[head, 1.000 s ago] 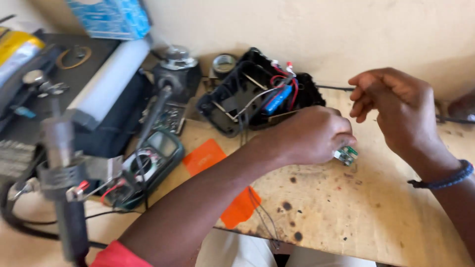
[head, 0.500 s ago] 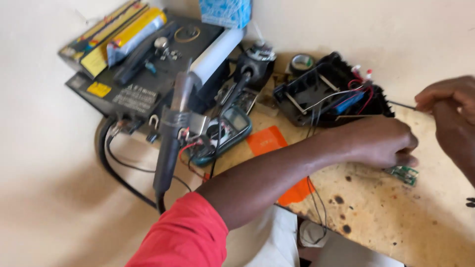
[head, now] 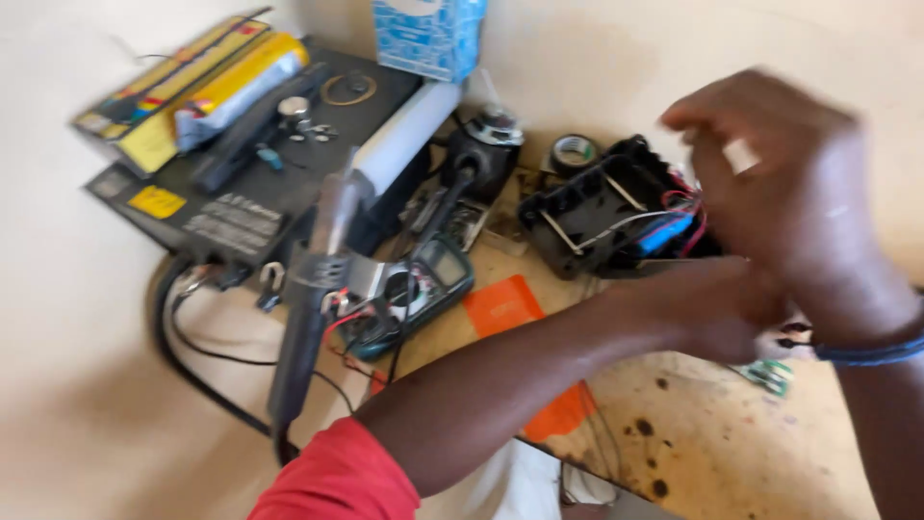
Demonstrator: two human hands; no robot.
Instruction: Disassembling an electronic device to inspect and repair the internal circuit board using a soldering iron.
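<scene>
our right hand (head: 799, 202) blurs above the black battery case (head: 597, 217), fingers' hold unclear; left hand (head: 727, 308) beside it too. case looks stiff, light; grip its rim, sparing wires.

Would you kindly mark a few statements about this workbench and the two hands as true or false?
1. The small green circuit board lies on the wooden bench. True.
2. The right hand wears a red wristband. False: it is blue.
3. A multimeter sits left of the orange sheet. True.
4. The left hand holds the roll of tape. False: the tape sits apart, behind the black casing.
</scene>
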